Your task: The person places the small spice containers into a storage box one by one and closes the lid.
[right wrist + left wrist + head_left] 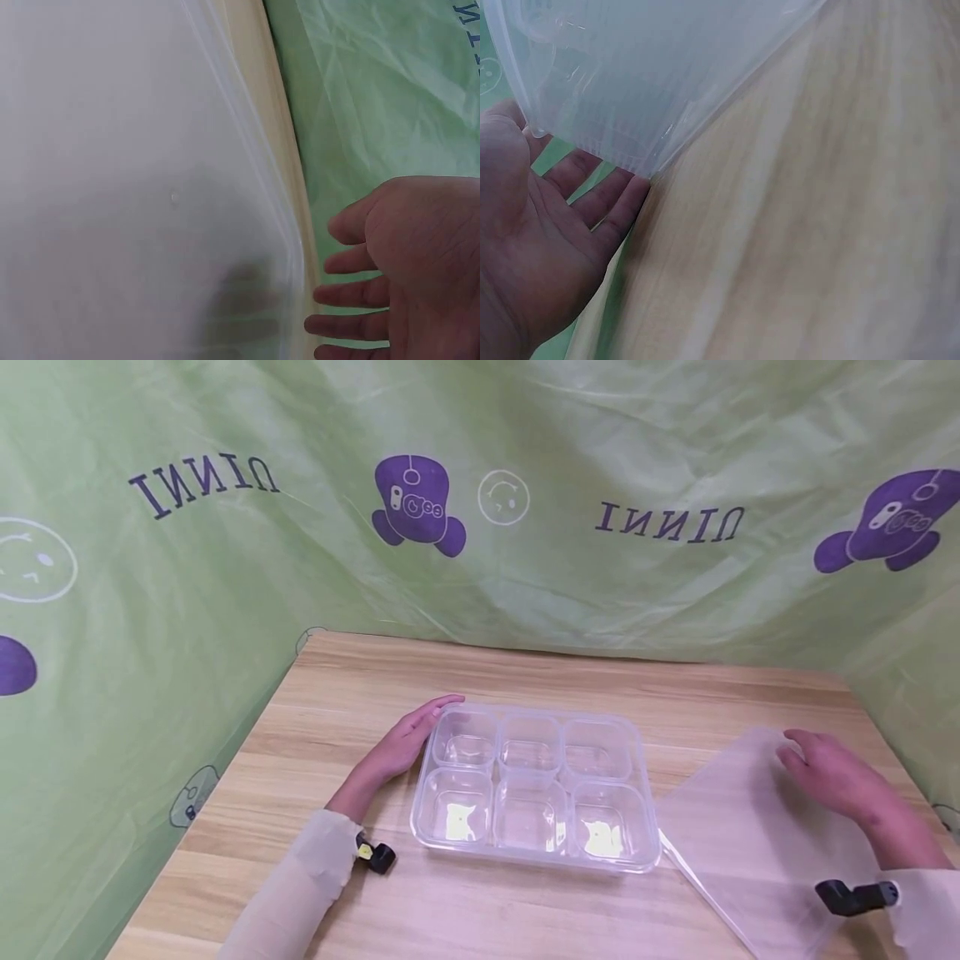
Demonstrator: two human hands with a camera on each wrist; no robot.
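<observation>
A clear plastic box (528, 858) stands on the table, with several small square-cornered compartment cups inside it. My left hand (405, 742) rests along the box's left side, its fingers against the outer wall; in the left wrist view the fingers (615, 199) stretch under the box's corner. To the right of the box lies a frosted, translucent flat lid (738, 827) with a raised rim, turned at an angle. Beside the lid's right edge is my right hand (832, 772), fingers spread loosely and holding nothing. In the right wrist view its fingertips are near the lid's rim.
A light wood-grain table (315, 693) carries the box and lid. Green cloth (315, 568) with purple prints hangs behind and at both sides of it. Dark wrist cameras (855, 897) are strapped over both pale sleeves.
</observation>
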